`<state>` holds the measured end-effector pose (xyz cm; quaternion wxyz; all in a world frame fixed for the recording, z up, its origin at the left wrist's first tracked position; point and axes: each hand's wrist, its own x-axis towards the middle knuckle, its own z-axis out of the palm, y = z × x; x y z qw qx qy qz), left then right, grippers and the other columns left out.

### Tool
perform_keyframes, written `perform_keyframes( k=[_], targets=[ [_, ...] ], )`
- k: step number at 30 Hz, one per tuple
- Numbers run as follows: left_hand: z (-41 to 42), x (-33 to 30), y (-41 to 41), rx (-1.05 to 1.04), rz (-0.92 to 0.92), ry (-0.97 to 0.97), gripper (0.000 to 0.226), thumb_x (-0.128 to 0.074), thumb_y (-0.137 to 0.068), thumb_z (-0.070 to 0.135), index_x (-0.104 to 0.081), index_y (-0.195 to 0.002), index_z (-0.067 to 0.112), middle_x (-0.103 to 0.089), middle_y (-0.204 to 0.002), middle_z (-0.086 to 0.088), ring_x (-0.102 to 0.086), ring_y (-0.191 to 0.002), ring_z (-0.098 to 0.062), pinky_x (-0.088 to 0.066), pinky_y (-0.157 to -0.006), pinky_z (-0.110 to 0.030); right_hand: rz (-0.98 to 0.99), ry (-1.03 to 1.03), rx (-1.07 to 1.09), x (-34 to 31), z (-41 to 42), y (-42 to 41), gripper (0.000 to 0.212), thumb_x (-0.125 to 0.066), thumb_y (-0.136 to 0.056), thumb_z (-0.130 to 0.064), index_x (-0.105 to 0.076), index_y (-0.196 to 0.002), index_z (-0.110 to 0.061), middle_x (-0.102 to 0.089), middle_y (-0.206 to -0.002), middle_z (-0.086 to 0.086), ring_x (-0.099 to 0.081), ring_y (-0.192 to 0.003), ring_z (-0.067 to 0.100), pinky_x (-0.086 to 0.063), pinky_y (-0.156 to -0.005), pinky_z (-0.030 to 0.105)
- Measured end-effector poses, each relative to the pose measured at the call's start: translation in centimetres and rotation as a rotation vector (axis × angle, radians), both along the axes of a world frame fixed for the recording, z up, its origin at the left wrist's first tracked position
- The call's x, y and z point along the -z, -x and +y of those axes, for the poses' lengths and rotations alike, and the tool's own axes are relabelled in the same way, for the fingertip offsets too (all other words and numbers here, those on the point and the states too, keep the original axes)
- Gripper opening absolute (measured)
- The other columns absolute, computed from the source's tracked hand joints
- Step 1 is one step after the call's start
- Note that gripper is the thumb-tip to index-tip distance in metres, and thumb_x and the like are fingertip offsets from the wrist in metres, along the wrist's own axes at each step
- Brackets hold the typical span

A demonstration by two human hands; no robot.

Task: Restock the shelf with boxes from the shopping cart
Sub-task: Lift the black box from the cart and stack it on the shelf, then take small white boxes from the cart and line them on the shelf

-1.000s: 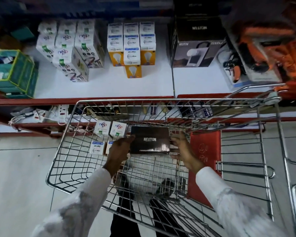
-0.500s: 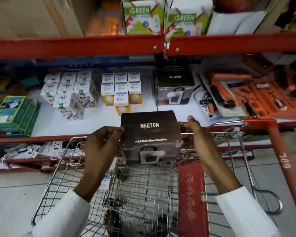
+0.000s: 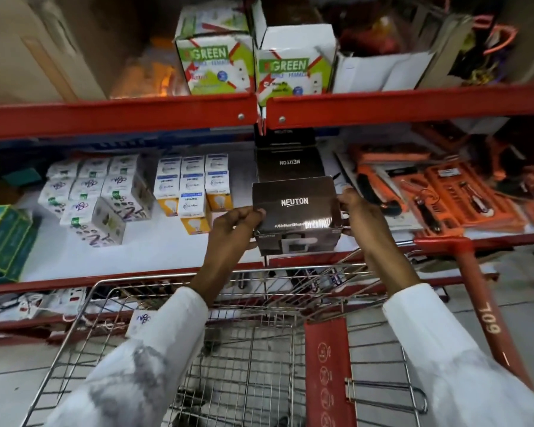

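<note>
I hold a dark brown NEUTON box [image 3: 295, 208] in both hands over the front of the white middle shelf [image 3: 154, 251]. My left hand [image 3: 233, 229] grips its left side and my right hand [image 3: 363, 217] grips its right side. Directly behind it on the shelf stands another NEUTON box [image 3: 289, 163], with a third dark box behind that one. The wire shopping cart [image 3: 228, 349] is below my arms, pushed up to the shelf; one small white box [image 3: 142, 318] shows in it beside my left sleeve.
Stacks of white bulb boxes [image 3: 99, 195] and blue-and-orange bulb boxes [image 3: 193, 186] fill the shelf's left part, with green boxes [image 3: 3, 238] at the far left. Orange tool kits [image 3: 444, 195] lie to the right. GREEN boxes [image 3: 216, 66] stand on the upper shelf. A red cart handle [image 3: 481, 303] runs at the right.
Both hands have lifted the NEUTON box out of the cart and carried it up and forward over the middle shelf, close to the box standing there. My view has tilted upward.
</note>
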<state>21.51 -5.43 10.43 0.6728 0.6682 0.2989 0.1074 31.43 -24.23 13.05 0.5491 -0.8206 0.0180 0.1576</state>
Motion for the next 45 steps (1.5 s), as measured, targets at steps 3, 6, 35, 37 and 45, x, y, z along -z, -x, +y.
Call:
perform_keyframes(
  k=[3, 6, 35, 37, 45],
  targets=[
    [-0.5, 1.4, -1.4, 0.029, 0.02, 0.036, 0.006, -0.067, -0.093, 0.028, -0.071, -0.092, 0.032, -0.074, -0.096, 0.007, -0.07, -0.098, -0.017, -0.059, -0.083, -0.032, 0.036, 0.038, 0.016, 2.3, -0.1, -1.9, 0.068, -0.038, -0.073, -0.077, -0.073, -0.096, -0.023, -0.073, -0.11, 0.001, -0.066, -0.105, 0.025, -0.048, -0.1, 0.052],
    [-0.6, 2.3, -2.3, 0.076, 0.049, 0.056, 0.009, -0.066, -0.093, 0.031, -0.071, -0.099, 0.031, -0.075, -0.103, 0.003, -0.068, -0.102, -0.015, -0.056, -0.09, -0.033, 0.071, 0.057, 0.008, 4.0, -0.2, -3.1, 0.08, -0.035, -0.069, -0.086, -0.072, -0.103, -0.024, -0.071, -0.118, 0.002, -0.064, -0.11, 0.026, -0.046, -0.102, 0.052],
    [13.8, 10.7, 24.4, 0.471, 0.379, -1.226, 0.078, -0.04, -0.094, 0.053, -0.02, -0.158, 0.013, -0.012, -0.168, -0.015, -0.002, -0.153, -0.042, -0.011, -0.118, -0.069, -0.606, 0.861, -0.677, 11.1, 11.3, 21.1, 0.079, -0.053, -0.087, -0.039, -0.028, -0.156, -0.011, -0.008, -0.166, 0.019, 0.001, -0.151, 0.043, -0.019, -0.118, 0.062],
    [15.3, 12.4, 26.2, 0.51, 0.413, -1.221, 0.077, -0.042, -0.093, 0.048, -0.022, -0.157, 0.011, -0.014, -0.167, -0.018, -0.004, -0.153, -0.044, -0.015, -0.117, -0.07, -0.572, 0.861, -0.749, 12.9, 13.0, 22.8, 0.079, -0.052, -0.087, -0.04, -0.027, -0.156, -0.012, -0.009, -0.166, 0.018, 0.001, -0.151, 0.042, -0.019, -0.119, 0.06],
    [19.2, 18.8, 25.6, 0.767, 0.535, -1.189, 0.072, -0.055, -0.093, 0.022, -0.024, -0.155, 0.005, -0.013, -0.165, -0.022, -0.001, -0.152, -0.042, -0.016, -0.121, -0.062, -0.326, 0.786, -0.923, 20.4, 21.3, 25.6, 0.081, -0.057, -0.091, -0.027, -0.015, -0.159, -0.015, -0.009, -0.167, 0.01, -0.006, -0.153, 0.031, -0.014, -0.124, 0.048]
  ],
)
